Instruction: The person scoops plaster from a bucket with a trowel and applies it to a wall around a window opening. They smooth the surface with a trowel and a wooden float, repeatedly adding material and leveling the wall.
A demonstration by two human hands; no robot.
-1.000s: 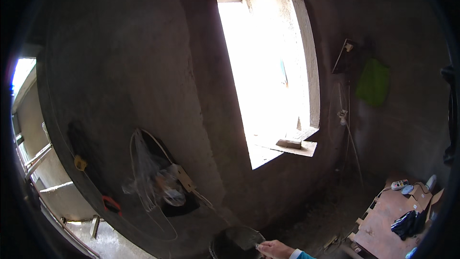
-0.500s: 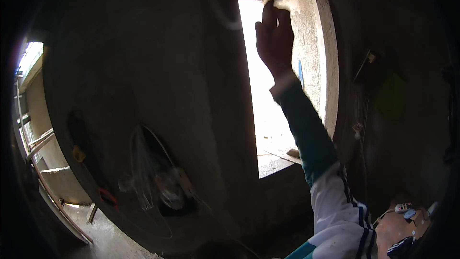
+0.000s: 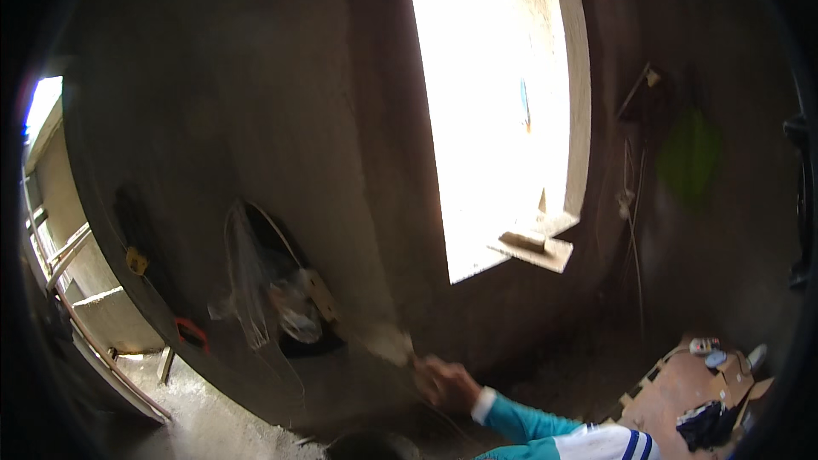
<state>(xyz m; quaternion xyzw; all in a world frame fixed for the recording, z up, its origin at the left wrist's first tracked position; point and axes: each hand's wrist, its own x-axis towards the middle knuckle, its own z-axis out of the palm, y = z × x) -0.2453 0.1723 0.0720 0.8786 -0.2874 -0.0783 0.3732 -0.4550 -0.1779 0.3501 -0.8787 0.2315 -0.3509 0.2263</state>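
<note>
Right hand point(image 3: 446, 385) gripping blurred flat trowel point(image 3: 390, 345), left hand unseen, dull grey-brown wall point(image 3: 256, 111)

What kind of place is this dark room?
Probably a room still being built or plastered: the wall is bare and grey, a flat board with a block on it sits at the window opening, and the right hand holds a blurred flat tool, perhaps a trowel.
</note>
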